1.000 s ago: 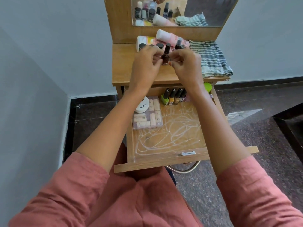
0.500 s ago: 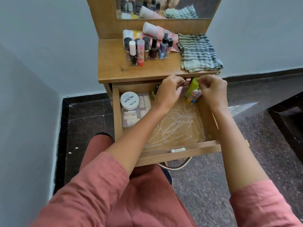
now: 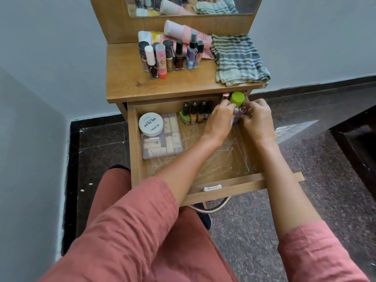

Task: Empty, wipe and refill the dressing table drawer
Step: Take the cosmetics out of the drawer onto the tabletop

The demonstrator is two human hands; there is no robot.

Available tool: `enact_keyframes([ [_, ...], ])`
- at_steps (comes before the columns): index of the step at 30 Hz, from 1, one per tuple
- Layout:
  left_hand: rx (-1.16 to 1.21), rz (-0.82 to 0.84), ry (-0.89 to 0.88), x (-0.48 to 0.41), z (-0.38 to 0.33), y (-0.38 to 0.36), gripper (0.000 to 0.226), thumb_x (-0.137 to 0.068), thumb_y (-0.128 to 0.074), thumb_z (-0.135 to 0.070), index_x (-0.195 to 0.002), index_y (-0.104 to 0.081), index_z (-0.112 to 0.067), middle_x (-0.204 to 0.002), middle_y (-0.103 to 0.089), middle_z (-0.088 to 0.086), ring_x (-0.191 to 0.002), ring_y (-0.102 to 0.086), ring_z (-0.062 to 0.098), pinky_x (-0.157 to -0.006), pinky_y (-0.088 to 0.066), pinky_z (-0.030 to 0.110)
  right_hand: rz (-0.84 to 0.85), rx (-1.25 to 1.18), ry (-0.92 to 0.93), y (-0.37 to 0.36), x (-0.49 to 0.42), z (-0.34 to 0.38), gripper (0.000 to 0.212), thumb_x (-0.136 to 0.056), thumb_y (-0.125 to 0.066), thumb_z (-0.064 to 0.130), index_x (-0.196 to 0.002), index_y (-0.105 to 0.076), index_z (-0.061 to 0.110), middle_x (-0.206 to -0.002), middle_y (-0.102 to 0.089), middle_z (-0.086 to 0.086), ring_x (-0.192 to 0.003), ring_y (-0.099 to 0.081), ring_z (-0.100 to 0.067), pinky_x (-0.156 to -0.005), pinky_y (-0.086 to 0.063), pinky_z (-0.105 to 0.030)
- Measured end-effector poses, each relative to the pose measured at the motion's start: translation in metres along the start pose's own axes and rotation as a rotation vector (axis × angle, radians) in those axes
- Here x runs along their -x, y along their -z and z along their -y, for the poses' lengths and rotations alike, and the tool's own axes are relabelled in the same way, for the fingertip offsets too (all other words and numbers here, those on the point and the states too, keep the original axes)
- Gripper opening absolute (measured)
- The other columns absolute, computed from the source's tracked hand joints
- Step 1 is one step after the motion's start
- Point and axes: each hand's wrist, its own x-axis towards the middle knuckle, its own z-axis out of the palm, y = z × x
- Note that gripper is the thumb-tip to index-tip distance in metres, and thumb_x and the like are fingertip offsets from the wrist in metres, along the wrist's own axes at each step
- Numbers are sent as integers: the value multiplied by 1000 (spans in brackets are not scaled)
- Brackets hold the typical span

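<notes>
Wooden dressing table drawer [image 3: 223, 181] open, half refilled. Your left hand [image 3: 218, 121] and right hand [image 3: 257, 119] pinch small tubes [image 3: 237, 116] at back right corner, beside green-capped bottle [image 3: 237, 99]. Light, slick, topple-prone; grip bodies low.

I see a dark speckled stone floor [image 3: 317, 180] spreading to the right and near side, with a black skirting band [image 3: 305, 86] running along the foot of the far wall. A plain pale grey wall [image 3: 46, 47] fills the left and far sides. At the far top a mirror [image 3: 193, 6] reflects blurred shapes. At the right edge, a dark piece of furniture [image 3: 358, 143] stands on the floor; I cannot tell what it is.
</notes>
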Motion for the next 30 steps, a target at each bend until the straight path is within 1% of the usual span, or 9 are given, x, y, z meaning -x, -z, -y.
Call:
enact_keyframes([
  [3,23,-13,11,-1,-3,-3,22,-88,-55,-4,-109,-59,1,-110,-58,16,-102,-58,31,-83,-50,39,-8,46,13,-1,0,2,16,-80,-55,1,-92,-64,-3,-96,-54,-21,-91,-52,-36,-79,-47,-42],
  [8,46,-5,27,1,-4,0,18,-89,-54,-8,-104,-56,0,-105,-58,16,-99,-57,30,-79,-47,36,14,19,1,2,3,4,13,-78,-57,0,-87,-66,-1,-96,-55,-18,-92,-52,-35,-75,-47,-40],
  [12,53,7,17,5,-6,9,18,-89,-54,-9,-104,-57,1,-106,-59,16,-98,-57,29,-78,-45,34,37,-19,-6,10,7,9,18,-82,-57,1,-96,-68,4,-102,-57,-12,-91,-57,-29,-75,-50,-40],
  [15,61,-8,-3,5,-8,24,19,-88,-56,-11,-104,-59,0,-108,-60,16,-99,-58,27,-78,-45,33,30,-75,29,19,6,18,24,-81,-57,-3,-101,-67,2,-104,-60,-14,-90,-61,-30,-81,-51,-44],
  [18,49,-43,-27,5,-9,46,17,-87,-58,-13,-100,-61,-2,-102,-63,12,-92,-60,24,-75,-46,29,24,-110,97,30,4,34,25,-78,-58,-6,-101,-68,0,-102,-62,-19,-88,-60,-29,-83,-50,-36],
  [22,47,-120,-53,3,-9,78,15,-84,-60,-11,-96,-62,-3,-94,-64,11,-83,-60,21,-73,-49,28,17,-147,169,41,-3,61,27,-77,-59,-8,-101,-68,-1,-99,-63,-18,-84,-56,-21,-70,-38,-7],
  [23,41,-138,-60,2,-8,87,14,-84,-59,-10,-96,-62,-3,-94,-65,11,-83,-60,21,-72,-49,28,14,-151,186,43,-5,68,27,-77,-58,-8,-100,-68,0,-98,-63,-18,-82,-55,-21,-67,-37,-3],
  [27,29,-202,-88,-2,-4,118,20,-84,-57,-8,-102,-63,-3,-98,-65,11,-87,-60,19,-78,-51,30,-8,-144,232,44,-17,95,26,-80,-59,-4,-104,-68,3,-101,-63,-16,-85,-57,-23,-66,-34,-8],
  [30,32,-241,-83,-7,2,138,16,-83,-57,-6,-93,-67,0,-91,-65,14,-82,-61,21,-77,-51,37,-2,-177,265,41,-23,114,25,-81,-61,-1,-105,-67,2,-100,-63,-15,-83,-52,-14,-65,-36,-3],
])
